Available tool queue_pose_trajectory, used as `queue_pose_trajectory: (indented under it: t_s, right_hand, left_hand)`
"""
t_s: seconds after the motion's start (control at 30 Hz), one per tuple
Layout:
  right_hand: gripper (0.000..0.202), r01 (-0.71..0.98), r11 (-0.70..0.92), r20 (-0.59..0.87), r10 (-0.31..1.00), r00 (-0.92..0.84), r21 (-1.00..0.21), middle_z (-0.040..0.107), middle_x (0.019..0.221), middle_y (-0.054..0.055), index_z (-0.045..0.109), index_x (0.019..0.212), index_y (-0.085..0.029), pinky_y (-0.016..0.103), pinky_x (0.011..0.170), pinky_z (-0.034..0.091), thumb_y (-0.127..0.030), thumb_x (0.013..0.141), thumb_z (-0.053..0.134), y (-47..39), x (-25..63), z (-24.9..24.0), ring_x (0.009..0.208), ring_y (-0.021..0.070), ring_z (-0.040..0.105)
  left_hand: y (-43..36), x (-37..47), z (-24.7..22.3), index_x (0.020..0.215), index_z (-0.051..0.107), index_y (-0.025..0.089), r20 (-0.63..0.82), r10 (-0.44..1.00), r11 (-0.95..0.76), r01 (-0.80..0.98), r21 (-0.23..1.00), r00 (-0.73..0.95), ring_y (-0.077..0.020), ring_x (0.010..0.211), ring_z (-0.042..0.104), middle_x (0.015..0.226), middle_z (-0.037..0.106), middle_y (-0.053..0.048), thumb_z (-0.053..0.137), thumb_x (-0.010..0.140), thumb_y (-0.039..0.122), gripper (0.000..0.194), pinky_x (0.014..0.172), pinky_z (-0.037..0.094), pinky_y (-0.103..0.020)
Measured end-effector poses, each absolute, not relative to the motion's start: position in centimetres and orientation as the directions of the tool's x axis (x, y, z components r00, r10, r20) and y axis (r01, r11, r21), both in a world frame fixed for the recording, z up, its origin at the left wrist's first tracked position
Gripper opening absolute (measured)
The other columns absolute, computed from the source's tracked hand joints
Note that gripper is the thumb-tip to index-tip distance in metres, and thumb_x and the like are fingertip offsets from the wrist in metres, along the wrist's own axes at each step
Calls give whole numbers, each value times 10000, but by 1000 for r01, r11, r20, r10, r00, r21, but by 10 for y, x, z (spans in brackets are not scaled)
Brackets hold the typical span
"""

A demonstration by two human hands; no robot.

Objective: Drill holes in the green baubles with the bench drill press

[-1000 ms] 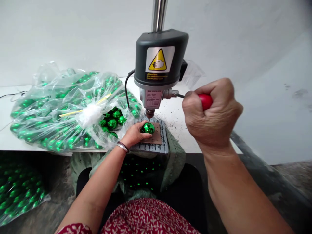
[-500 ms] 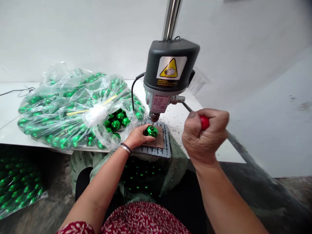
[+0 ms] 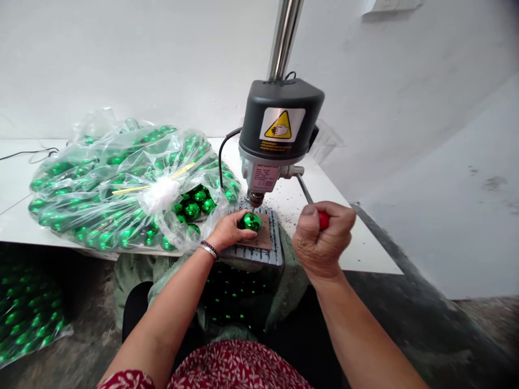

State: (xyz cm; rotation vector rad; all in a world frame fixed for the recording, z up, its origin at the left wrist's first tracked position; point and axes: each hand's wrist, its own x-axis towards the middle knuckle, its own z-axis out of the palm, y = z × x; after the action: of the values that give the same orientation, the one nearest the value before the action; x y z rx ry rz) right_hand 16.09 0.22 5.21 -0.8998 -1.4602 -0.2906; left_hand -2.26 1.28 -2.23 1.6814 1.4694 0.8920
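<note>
My left hand (image 3: 229,231) is closed around the side of a shiny green ball ornament (image 3: 251,222), keeping it on a brown board (image 3: 265,237) over the grooved metal base (image 3: 277,251) of a bench drill press (image 3: 279,124). The drill bit (image 3: 253,209) comes down onto the top of the ball; whether it has gone in is too small to tell. To the right, my right hand (image 3: 322,240) is wrapped round the red knob (image 3: 324,220) of the drill's feed lever (image 3: 305,189).
A clear plastic bag (image 3: 162,194) full of green balls lies on the white table (image 3: 365,254), left of the drill. Below the base, a green sack (image 3: 290,275) hangs open with balls inside. Another bag of balls (image 3: 28,313) rests on the floor. Dark shavings dot the tabletop.
My right hand has pulled the feed lever down and inward. The drill bit has dropped onto the ball, while my left hand keeps its hold in the same place.
</note>
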Motion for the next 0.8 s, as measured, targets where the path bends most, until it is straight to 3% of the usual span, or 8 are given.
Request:
queue_pose_trajectory:
  t_s: [0.1, 0.23, 0.3, 0.43, 0.53, 0.6, 0.67, 0.8]
  right_hand:
    - [126, 656, 644, 912, 366, 187, -393, 496, 653, -39, 472, 823, -202, 212, 516, 356, -316, 869, 496, 9, 160, 85, 539, 60, 429]
    - [219, 602, 567, 786, 592, 178, -563, 441, 614, -54, 448, 769, -175, 204, 522, 301, -369, 859, 489, 23, 158, 140, 544, 41, 342]
    - [201, 603, 517, 743, 638, 201, -607, 449, 613, -58, 449, 758, -164, 208, 558, 311, -334, 844, 513, 27, 156, 155, 563, 35, 337]
    - [136, 605, 483, 727, 641, 249, -633, 511, 655, -43, 464, 750, -159, 223, 601, 345, -254, 833, 517, 29, 153, 157, 595, 40, 397]
    - [123, 598, 530, 768, 590, 249, -602, 542, 702, -31, 475, 730, -162, 236, 630, 369, -226, 828, 512, 31, 152, 152, 639, 48, 451]
    - [120, 606, 533, 780, 569, 260, -591, 527, 691, -35, 487, 725, -164, 243, 634, 369, -221, 826, 517, 32, 152, 150, 643, 52, 454]
    - [112, 622, 505, 771, 574, 277, -599, 495, 673, -41, 495, 725, -161, 246, 637, 366, -205, 826, 517, 33, 152, 150, 635, 49, 438]
    - [109, 636, 478, 760, 584, 286, -606, 471, 668, -45, 492, 733, -153, 240, 632, 369, -194, 827, 530, 32, 152, 151, 619, 40, 415]
  left_hand:
    - [12, -20, -19, 1205, 643, 204, 58, 993, -100, 492, 865, 100, -219, 1021, 629, 1083, 707, -13, 766, 653, 337, 581, 967, 470, -325]
    - [-2, -19, -9, 1201, 630, 184, 79, 995, -102, 497, 862, 68, -215, 982, 627, 1059, 697, -21, 757, 652, 292, 574, 916, 482, -313]
    - [-17, -24, -2, 1204, 625, 175, 79, 993, -110, 495, 862, 83, -214, 984, 622, 1059, 693, -30, 741, 671, 288, 557, 901, 481, -307]
    - [-54, -52, 16, 1242, 622, 198, -1, 975, -121, 535, 836, 222, -200, 891, 628, 1088, 695, -54, 788, 637, 352, 645, 823, 500, -301]
    - [-63, -79, 27, 1257, 621, 205, -14, 991, -69, 587, 807, 135, -181, 800, 624, 1102, 700, -68, 741, 699, 421, 610, 759, 509, -295]
    - [-53, -94, 29, 1198, 659, 194, 59, 997, -12, 674, 738, -46, -203, 879, 637, 1102, 703, -76, 611, 817, 372, 423, 830, 502, -310]
    - [-32, -103, 27, 1141, 691, 171, 143, 970, 71, 786, 614, -199, -241, 1029, 624, 1129, 697, -100, 509, 849, 224, 348, 946, 462, -328]
    - [13, -106, 13, 1187, 671, 174, 126, 983, 84, 936, 341, -134, -289, 1125, 579, 1260, 636, -134, 514, 754, 70, 472, 967, 436, -368]
